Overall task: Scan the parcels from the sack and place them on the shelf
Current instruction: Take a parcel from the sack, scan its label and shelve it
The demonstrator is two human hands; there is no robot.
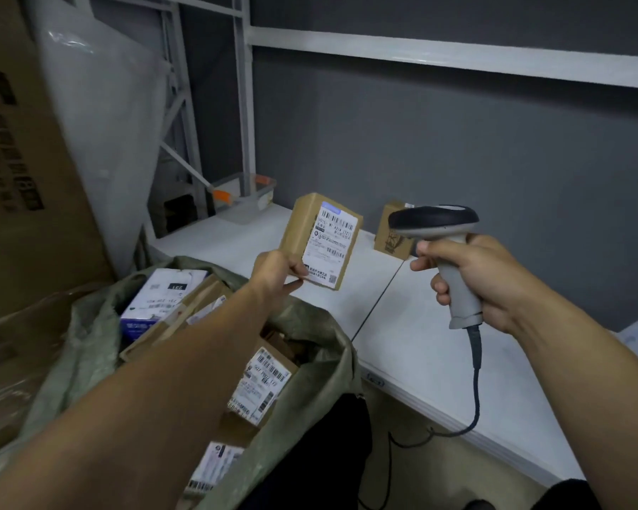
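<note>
My left hand (275, 272) pinches the lower left corner of a small brown cardboard parcel (319, 239) and holds it up over the white shelf (413, 347), its white barcode label facing me. My right hand (483, 279) grips the grey handle of a corded barcode scanner (442, 237), whose dark head points left towards the parcel's label. Below my left forearm the green woven sack (310, 399) stands open, with several labelled parcels (262, 382) inside. Another small brown box (393, 230) stands on the shelf behind the scanner.
A clear plastic bin with orange clips (244, 198) sits at the shelf's far left corner. Large wrapped cardboard cartons (23, 171) stand at the left. A grey upright (244, 104) and an upper shelf beam (457, 55) frame the dark wall. The scanner cable (476, 392) hangs over the shelf's front edge.
</note>
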